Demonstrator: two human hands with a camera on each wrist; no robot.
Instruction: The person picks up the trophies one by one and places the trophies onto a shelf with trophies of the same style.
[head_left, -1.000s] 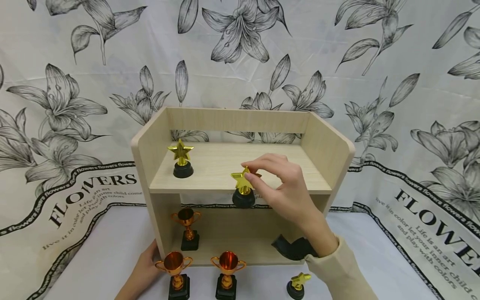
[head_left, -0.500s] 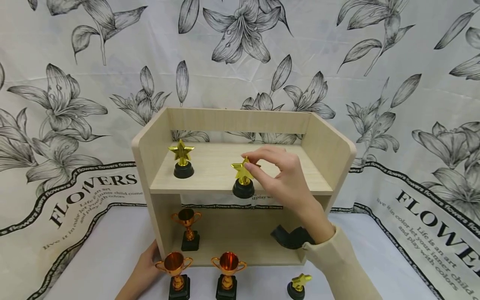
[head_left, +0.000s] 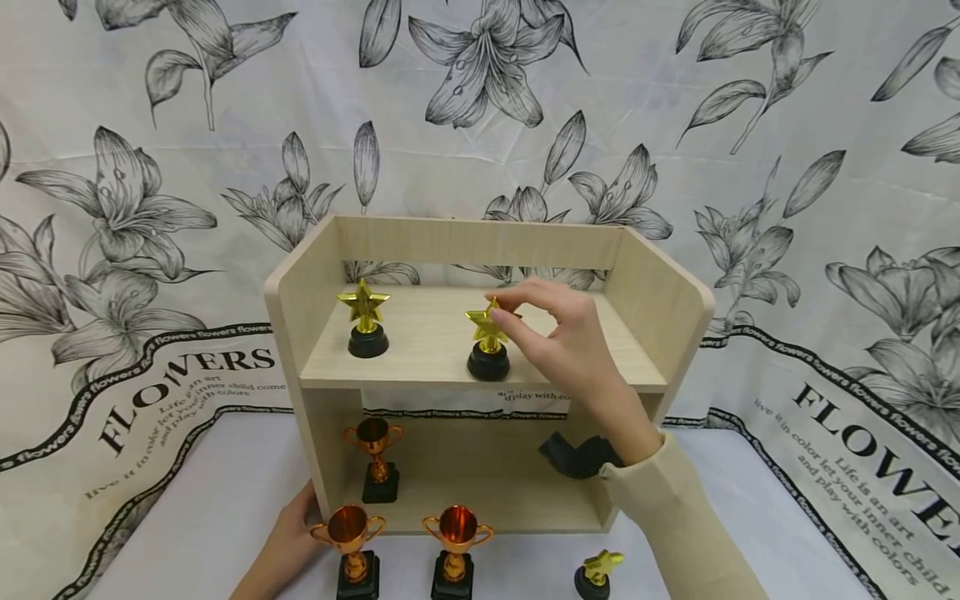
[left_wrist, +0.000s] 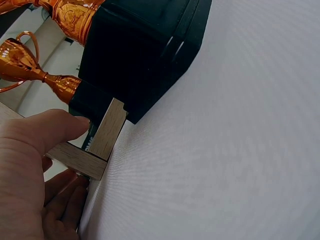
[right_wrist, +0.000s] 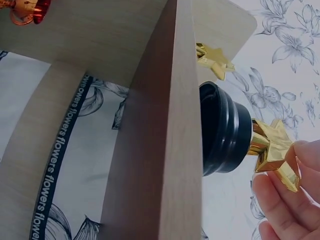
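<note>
My right hand (head_left: 573,346) pinches a gold star trophy (head_left: 489,363) by a point of its star, between thumb and fingers. In the right wrist view the trophy's round black base (right_wrist: 227,132) is close by the front edge of the upper board. My left hand (head_left: 291,533) grips the lower left side panel of the wooden shelf (head_left: 427,333); the left wrist view shows the thumb on one side of the panel (left_wrist: 109,130) and fingers on the other. A second star trophy (head_left: 366,342) stands upright on the upper board at the left.
A copper-coloured cup trophy (head_left: 380,479) stands on the lower level at the left. Two more cup trophies, one left (head_left: 358,575) and one middle (head_left: 453,575), stand on the white table before the shelf. Another star trophy (head_left: 594,575) is at the front right. Flowered cloth (head_left: 480,167) hangs behind.
My right hand has raised the star trophy and carried it inward, from in front of the upper board's edge to over the board. My left hand has stayed on the side panel.
</note>
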